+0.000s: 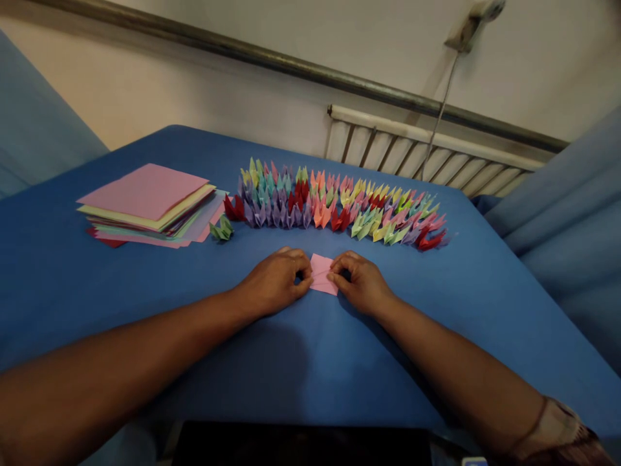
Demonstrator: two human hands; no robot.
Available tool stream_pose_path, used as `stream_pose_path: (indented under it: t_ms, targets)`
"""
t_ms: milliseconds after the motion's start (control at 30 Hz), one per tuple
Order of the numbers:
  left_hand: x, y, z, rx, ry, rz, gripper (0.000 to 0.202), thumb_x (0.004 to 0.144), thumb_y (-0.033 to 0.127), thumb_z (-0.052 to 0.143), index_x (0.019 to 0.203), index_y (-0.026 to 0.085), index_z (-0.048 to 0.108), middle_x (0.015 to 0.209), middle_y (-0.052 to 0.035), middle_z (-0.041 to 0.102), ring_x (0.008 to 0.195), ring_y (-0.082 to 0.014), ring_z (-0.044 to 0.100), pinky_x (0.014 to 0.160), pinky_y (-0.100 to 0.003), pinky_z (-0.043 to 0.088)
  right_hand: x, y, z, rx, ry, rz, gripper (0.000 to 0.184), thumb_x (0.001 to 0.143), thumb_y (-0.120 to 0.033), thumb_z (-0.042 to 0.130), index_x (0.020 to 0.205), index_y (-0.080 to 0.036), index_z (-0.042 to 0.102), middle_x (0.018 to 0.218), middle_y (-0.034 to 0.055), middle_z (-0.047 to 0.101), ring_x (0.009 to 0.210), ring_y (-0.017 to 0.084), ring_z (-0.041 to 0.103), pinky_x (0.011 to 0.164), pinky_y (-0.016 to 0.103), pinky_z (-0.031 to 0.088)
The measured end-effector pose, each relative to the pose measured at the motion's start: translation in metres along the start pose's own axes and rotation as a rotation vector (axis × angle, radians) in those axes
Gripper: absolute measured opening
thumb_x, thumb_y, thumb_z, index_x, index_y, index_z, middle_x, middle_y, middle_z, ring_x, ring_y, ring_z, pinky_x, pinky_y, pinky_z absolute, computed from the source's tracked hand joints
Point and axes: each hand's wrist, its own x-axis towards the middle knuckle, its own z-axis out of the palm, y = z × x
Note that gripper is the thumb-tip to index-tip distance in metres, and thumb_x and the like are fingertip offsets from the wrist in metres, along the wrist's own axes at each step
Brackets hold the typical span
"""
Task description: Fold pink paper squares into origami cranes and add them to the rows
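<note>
A small folded square of pink origami paper (321, 275) with crease lines lies between my two hands over the blue tabletop. My left hand (282, 277) pinches its left edge between thumb and fingers. On the opposite side, my right hand (359, 279) grips the right edge in the same kind of pinch. Just beyond my hands stand rows of folded paper cranes (279, 210) in many colours. One green crane (222, 228) sits apart at the left end of the rows.
To the left is a stack of coloured paper squares (145, 191), pink on top. Behind the blue table (218, 382) are a wall rail (291, 65) and a radiator (388, 145). A blue curtain (567, 239) hangs at the right. Something dark (301, 445) lies along the near edge.
</note>
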Motion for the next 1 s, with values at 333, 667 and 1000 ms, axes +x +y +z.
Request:
stream_pose_path:
  t_ms: [333,667,1000]
  targets:
    - [0.0014,-0.0003,0.0009,0.031,-0.010,-0.004,0.009,0.085,0.024,0.059,0.078,0.018,0.062,0.085,-0.0036,0.062,0.085,-0.0200,0.055,0.081,-0.035,0.043,-0.0011,-0.0034,-0.0011,-0.054,-0.015,0.007,0.016,0.089,-0.017,0.057,0.074,-0.021,0.054,0.088,0.0029,0.062,0.085,0.017,0.057,0.081,0.031,0.045]
    - [0.0014,-0.0027,0.0020,0.048,-0.015,0.032,0.014,0.086,0.029,0.062,0.079,0.018,0.060,0.084,-0.0039,0.060,0.084,-0.0205,0.053,0.079,-0.035,0.042,0.0011,-0.0058,-0.0002,-0.119,-0.024,0.040,0.014,0.089,-0.018,0.057,0.075,-0.021,0.054,0.086,0.0031,0.060,0.083,0.017,0.057,0.079,0.032,0.044]
    - [-0.0004,-0.0033,0.0020,0.008,-0.012,0.031,0.011,0.085,0.029,0.063,0.087,0.019,0.062,0.089,-0.0032,0.061,0.089,-0.0210,0.054,0.081,-0.035,0.043,-0.0007,-0.0065,-0.0027,-0.098,-0.025,0.005,0.014,0.091,-0.017,0.053,0.077,-0.021,0.053,0.086,0.0036,0.062,0.083,0.018,0.057,0.080,0.032,0.044]
